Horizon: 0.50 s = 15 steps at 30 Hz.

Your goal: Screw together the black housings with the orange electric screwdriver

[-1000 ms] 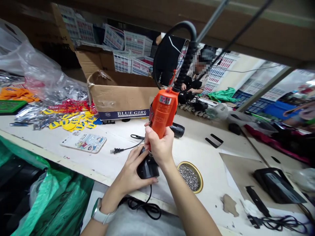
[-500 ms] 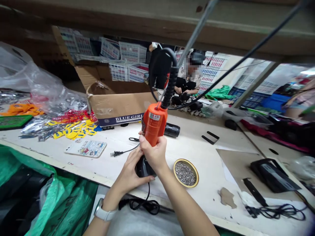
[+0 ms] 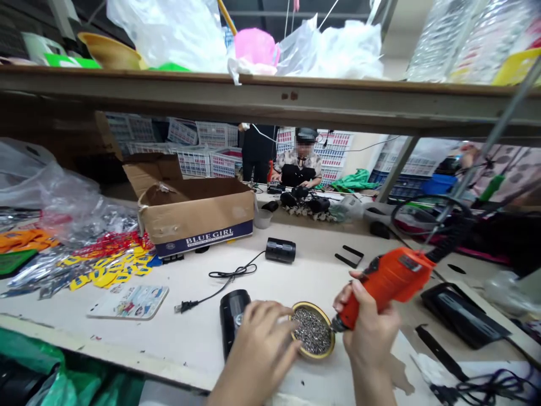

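Observation:
In my right hand [image 3: 372,332] is an orange electric screwdriver [image 3: 386,282], its tip pointing down-left at the right rim of a round yellow-edged bowl of small metal screws [image 3: 313,332]. My left hand [image 3: 262,344] is at the bowl's left side, fingers bent and slightly apart, fingertips at the rim; whether it pinches a screw is too small to tell. Just left of that hand a black cylindrical part [image 3: 230,316] lies on the table, partly hidden by the hand. Another black cylinder [image 3: 280,250] with a cord and plug [image 3: 186,306] lies farther back.
A cardboard box [image 3: 198,217] stands at the back left, beside yellow tags [image 3: 114,270] and plastic bags. A phone-like flat item [image 3: 129,301] lies front left. Right are a black device [image 3: 462,313] and cables [image 3: 494,389]. A shelf [image 3: 253,98] crosses above; a person [image 3: 301,163] sits beyond.
The screwdriver moved right and tilted, away from the black part. My left hand left that part and moved right to the screw bowl. The head view has tipped up, showing the shelf's top.

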Each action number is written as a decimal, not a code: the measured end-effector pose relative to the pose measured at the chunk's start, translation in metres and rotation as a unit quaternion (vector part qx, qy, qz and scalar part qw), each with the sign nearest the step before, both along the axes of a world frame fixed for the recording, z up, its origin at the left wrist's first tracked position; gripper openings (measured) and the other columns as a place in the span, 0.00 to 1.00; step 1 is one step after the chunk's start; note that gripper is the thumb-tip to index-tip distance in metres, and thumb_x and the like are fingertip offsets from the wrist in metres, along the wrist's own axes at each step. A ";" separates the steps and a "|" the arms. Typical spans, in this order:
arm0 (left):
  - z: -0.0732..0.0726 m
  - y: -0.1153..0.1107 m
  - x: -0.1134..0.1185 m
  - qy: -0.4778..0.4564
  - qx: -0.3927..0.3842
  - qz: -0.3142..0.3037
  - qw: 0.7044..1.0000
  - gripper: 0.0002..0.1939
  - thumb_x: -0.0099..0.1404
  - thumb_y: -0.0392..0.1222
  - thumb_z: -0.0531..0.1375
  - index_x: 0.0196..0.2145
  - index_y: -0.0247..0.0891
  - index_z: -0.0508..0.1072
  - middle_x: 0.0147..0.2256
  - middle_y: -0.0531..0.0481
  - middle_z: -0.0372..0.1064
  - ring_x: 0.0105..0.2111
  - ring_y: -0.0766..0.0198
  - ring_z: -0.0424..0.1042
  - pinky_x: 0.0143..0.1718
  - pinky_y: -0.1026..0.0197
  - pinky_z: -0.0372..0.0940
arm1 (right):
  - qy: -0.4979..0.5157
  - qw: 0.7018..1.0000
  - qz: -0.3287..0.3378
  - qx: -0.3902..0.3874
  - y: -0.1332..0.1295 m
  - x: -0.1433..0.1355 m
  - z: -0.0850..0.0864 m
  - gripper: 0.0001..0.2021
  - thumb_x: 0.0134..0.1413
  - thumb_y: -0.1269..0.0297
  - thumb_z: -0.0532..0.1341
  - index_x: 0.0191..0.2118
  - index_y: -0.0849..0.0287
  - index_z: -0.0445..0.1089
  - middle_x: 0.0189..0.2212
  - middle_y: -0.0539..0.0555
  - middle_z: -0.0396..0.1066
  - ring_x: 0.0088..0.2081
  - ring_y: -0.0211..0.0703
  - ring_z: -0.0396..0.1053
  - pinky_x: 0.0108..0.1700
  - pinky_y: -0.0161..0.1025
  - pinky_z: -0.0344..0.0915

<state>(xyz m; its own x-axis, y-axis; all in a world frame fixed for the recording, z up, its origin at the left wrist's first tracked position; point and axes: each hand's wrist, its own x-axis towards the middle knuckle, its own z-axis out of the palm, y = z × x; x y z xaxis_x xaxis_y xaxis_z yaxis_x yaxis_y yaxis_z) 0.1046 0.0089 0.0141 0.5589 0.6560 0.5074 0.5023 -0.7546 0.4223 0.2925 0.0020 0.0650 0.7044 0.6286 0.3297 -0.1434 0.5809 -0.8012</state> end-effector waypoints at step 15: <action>-0.010 0.029 0.096 0.253 -0.107 -0.021 0.961 0.07 0.58 0.26 0.65 0.32 0.35 0.80 0.35 0.40 0.80 0.40 0.49 0.79 0.44 0.53 0.68 | -0.021 0.998 -0.038 -0.050 -0.024 0.033 -0.015 0.23 0.49 0.53 0.76 0.43 0.63 0.72 0.20 0.48 0.66 0.19 0.38 0.64 0.21 0.32 0.63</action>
